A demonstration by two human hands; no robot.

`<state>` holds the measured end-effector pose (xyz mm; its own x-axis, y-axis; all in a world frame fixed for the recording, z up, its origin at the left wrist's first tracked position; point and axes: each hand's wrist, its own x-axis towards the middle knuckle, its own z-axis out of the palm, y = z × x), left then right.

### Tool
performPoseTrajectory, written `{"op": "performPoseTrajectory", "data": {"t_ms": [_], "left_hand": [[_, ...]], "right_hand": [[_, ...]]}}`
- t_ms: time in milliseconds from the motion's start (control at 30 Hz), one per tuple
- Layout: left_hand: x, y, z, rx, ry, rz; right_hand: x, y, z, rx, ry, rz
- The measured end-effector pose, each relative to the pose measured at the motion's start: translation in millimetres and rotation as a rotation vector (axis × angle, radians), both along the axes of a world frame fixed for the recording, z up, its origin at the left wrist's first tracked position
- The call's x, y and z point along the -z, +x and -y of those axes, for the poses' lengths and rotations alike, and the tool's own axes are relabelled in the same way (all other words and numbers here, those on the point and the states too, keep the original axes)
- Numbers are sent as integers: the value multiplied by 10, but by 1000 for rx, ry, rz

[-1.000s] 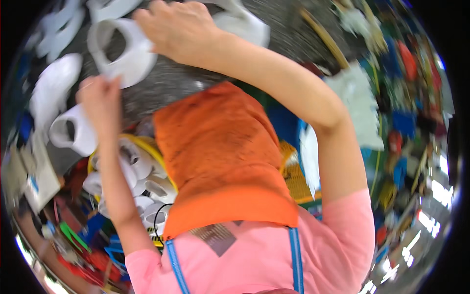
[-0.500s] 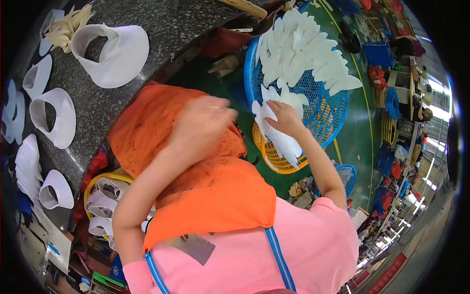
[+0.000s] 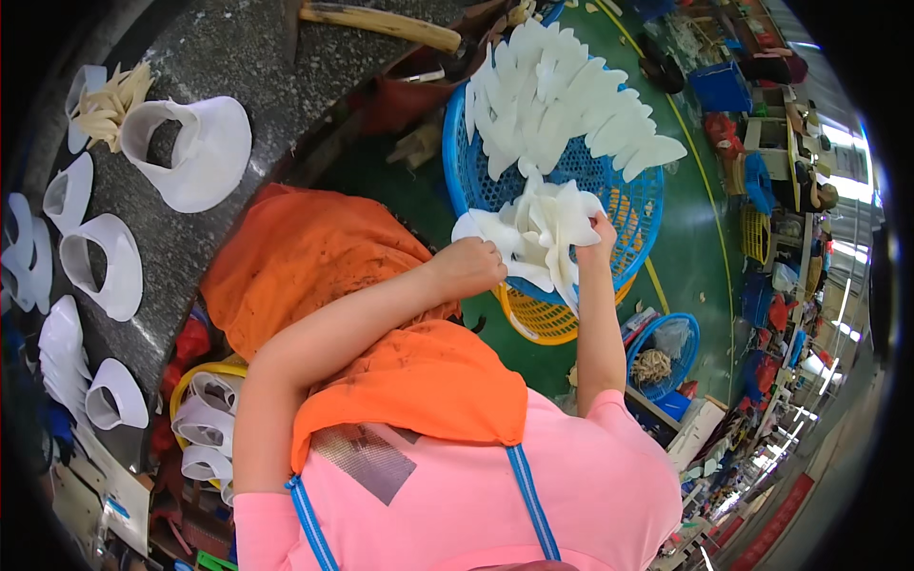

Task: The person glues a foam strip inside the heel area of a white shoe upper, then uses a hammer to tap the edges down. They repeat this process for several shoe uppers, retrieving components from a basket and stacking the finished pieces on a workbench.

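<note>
Right now a bunch of white pieces is held over the near rim of the blue basket, clamped between 2 hands. The left hand is closed on the bunch's left end, the right hand on its right edge. Its long axis runs across the basket front, level with both grips. More white pieces stand stacked deeper in the basket.
</note>
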<state>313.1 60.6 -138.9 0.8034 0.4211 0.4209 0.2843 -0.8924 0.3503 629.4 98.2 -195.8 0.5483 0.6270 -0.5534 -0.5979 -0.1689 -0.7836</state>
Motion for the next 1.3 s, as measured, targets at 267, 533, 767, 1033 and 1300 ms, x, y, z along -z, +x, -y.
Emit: {"op": "performPoseTrajectory", "data": {"t_ms": [267,533,767,1033,1300], "left_hand": [[78,-113,-54,76,15,-97],[-538,-372,-264,-72,-597,96],[-1961,-1160,-376,-696,314,440],[-2078,-2300,533,-938,528,364],[-2385,-3077,2105,-1053,236,436]], "right_hand": [[-1118,1002,170,-153,171,756],[-2753,-30,-28,-409,615,-73],[-2915,-2218,-453,-803,420,-418],[-3066,-3715,-617,-1193,388,-317],[-3067,-5139,-156,-1854,360,-406]]}}
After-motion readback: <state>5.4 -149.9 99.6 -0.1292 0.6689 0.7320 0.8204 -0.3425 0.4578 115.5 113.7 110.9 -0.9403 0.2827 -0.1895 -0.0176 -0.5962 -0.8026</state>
